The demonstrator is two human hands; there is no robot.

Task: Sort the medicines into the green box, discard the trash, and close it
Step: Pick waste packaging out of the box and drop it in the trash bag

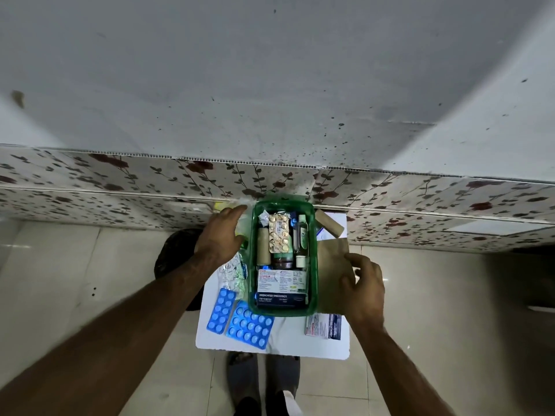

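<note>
Green box [313, 259] between hands; left grip [220, 235] beside wall, apart.

Left of the green box [253, 265], the crumpled foil strips [232, 273] are partly hidden by the left hand [220, 235]. Carton print inside is blurred, unreadable.

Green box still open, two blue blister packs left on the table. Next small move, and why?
Probably the left hand, now at the far left corner of the green box, should come back for the nearer blue blister pack. Both blue packs lie outside the box, and the right hand rests on brown paper.
</note>
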